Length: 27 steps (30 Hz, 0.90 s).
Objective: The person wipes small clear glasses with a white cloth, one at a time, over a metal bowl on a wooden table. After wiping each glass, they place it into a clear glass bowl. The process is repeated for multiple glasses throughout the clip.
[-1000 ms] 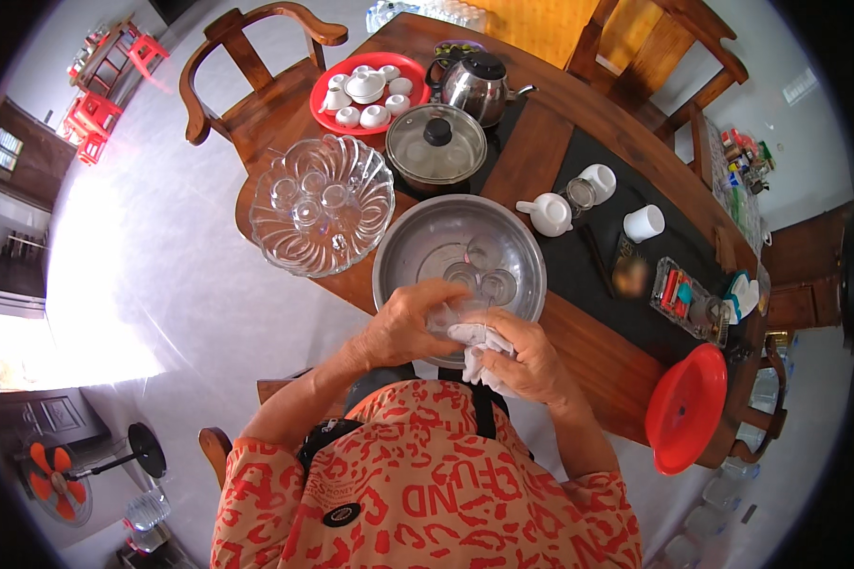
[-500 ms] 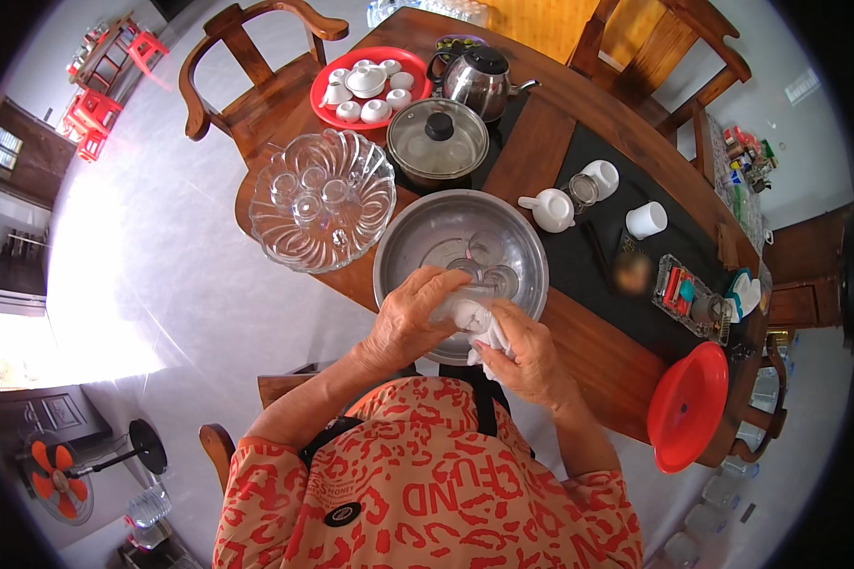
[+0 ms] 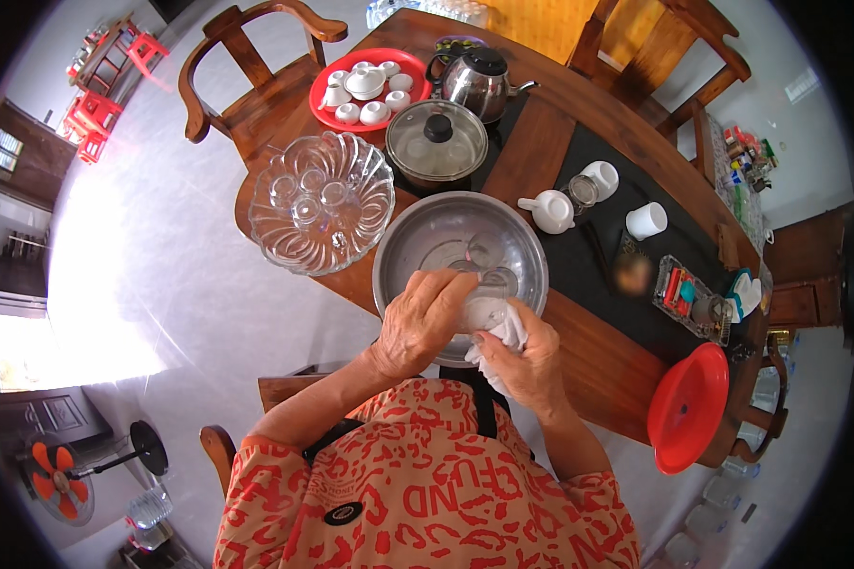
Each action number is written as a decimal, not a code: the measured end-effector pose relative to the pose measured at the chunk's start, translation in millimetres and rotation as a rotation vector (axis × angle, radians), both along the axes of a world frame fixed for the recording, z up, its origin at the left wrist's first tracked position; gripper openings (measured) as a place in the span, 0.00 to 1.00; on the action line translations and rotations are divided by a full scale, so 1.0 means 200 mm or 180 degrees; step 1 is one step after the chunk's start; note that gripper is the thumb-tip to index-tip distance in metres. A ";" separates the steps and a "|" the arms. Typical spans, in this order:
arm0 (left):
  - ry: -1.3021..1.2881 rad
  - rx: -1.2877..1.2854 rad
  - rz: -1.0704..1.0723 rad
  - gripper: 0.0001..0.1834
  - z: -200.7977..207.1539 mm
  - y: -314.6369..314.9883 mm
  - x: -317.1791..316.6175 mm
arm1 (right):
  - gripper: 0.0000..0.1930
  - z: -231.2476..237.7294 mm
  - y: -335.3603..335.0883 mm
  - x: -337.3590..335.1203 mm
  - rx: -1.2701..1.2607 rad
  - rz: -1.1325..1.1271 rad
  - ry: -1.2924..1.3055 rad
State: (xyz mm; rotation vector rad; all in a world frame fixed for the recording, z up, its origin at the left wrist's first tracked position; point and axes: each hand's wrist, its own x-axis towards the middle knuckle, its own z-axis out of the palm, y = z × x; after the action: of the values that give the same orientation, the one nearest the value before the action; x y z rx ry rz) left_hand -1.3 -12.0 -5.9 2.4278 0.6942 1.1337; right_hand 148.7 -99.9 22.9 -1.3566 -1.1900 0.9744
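Observation:
My left hand point(image 3: 421, 324) is closed around a small clear drinking glass, mostly hidden by my fingers. A white cloth point(image 3: 505, 338) is bunched in my right hand point(image 3: 531, 358), its thumb and fingers pressing it against the glass. Both hands are over the near rim of a steel basin point(image 3: 399, 220). Inside the basin, just beyond my fingers, lie a few clear glasses point(image 3: 485, 250). Left of the basin, a fluted clear glass bowl point(image 3: 356, 232) holds several small glasses point(image 3: 306, 209).
Behind the basin are a lidded pot point(image 3: 436, 156), a steel kettle point(image 3: 476, 85) and a red tray point(image 3: 324, 106) of white teaware. To the right stand a white pitcher point(image 3: 550, 211), white cups point(image 3: 646, 220), a clear tray point(image 3: 683, 296) and a red basin point(image 3: 697, 408) near the table edge.
My left hand has shifted slightly and turned about the glass. The cloth in my right hand now sits a little farther right, with more of it showing.

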 end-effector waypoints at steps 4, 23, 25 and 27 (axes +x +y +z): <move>-0.0351 -0.1427 -0.0519 0.40 0.09 0.01 -0.01 | 0.15 -0.04 0.01 0.09 0.0573 0.0536 -0.0607; 0.0195 -0.0117 0.0095 0.30 -0.04 0.04 -0.03 | 0.14 -0.02 0.00 0.05 -0.1016 0.0359 0.3094; 0.0082 -0.0472 -0.0042 0.29 -0.01 0.03 -0.03 | 0.14 -0.02 -0.03 0.07 -0.0870 0.0368 0.2072; -0.0014 -0.0942 -0.0233 0.29 -0.01 0.04 -0.03 | 0.15 0.00 -0.02 0.09 -0.0519 0.0295 0.1502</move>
State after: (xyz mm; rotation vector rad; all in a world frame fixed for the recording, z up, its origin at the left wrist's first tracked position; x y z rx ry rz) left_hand -7.6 -4.4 -7.4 2.1820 0.7105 0.9348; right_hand 166.6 -104.8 23.8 -1.1148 -0.8324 1.3921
